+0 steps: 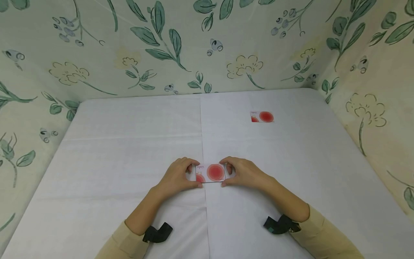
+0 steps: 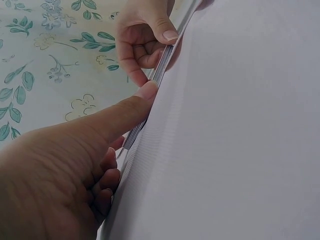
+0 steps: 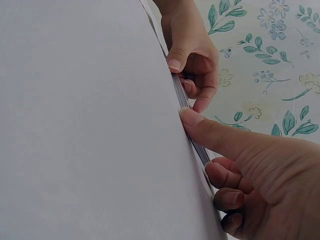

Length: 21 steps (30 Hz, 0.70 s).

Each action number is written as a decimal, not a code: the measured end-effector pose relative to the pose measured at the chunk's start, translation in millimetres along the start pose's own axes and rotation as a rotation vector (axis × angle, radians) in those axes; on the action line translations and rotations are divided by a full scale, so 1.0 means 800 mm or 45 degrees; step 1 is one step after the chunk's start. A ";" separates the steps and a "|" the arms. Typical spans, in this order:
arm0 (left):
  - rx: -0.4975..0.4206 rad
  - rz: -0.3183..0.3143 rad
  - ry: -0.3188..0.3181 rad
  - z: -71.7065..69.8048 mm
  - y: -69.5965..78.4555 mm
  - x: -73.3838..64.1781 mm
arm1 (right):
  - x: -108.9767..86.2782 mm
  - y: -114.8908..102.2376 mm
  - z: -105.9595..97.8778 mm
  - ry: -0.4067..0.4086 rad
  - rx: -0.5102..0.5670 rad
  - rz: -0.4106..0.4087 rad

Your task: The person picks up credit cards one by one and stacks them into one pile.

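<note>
Near the middle of the white table, a small stack of cards (image 1: 210,173) lies flat between both hands. Its top card is white with a large red circle and a smaller red shape in one corner. My left hand (image 1: 179,177) holds the left end, thumb at the near edge and index finger at the far edge. At the right end my right hand (image 1: 244,173) grips the stack the same way. From the side, the stack's layered edge (image 2: 162,64) shows several thin cards in the left wrist view, and the right wrist view shows that edge (image 3: 181,92) too.
A single matching card (image 1: 266,117) lies farther back, to the right, on the white tablecloth (image 1: 129,165). Behind the table and along its sides hangs a leaf-and-flower patterned cloth (image 1: 194,54). Black straps (image 1: 158,233) sit at the wrists.
</note>
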<state>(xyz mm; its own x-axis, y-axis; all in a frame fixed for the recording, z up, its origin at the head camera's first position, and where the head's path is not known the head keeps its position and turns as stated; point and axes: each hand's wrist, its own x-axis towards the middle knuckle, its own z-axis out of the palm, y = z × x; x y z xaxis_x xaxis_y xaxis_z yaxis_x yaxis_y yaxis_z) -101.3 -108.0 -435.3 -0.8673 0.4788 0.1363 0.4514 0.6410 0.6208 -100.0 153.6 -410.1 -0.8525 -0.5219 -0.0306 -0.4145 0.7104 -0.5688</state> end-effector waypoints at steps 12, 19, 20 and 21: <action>-0.012 -0.006 -0.007 0.000 0.000 0.001 | -0.001 0.002 -0.001 -0.011 0.009 0.013; -0.088 -0.088 -0.017 -0.003 0.005 -0.001 | -0.002 0.002 -0.004 -0.017 0.036 0.007; -0.103 -0.103 -0.016 -0.004 0.005 -0.002 | -0.003 0.002 -0.004 -0.017 0.044 0.006; -0.124 -0.117 -0.010 -0.005 0.006 -0.003 | -0.003 0.001 -0.005 -0.015 0.051 0.005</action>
<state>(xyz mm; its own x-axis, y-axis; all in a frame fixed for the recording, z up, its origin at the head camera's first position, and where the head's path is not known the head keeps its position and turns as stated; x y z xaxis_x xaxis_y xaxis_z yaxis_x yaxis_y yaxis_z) -97.9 -108.1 -429.7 -0.9021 0.4259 0.0695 0.3475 0.6214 0.7022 -99.8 157.5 -407.3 -0.8503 -0.5245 -0.0427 -0.3975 0.6933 -0.6011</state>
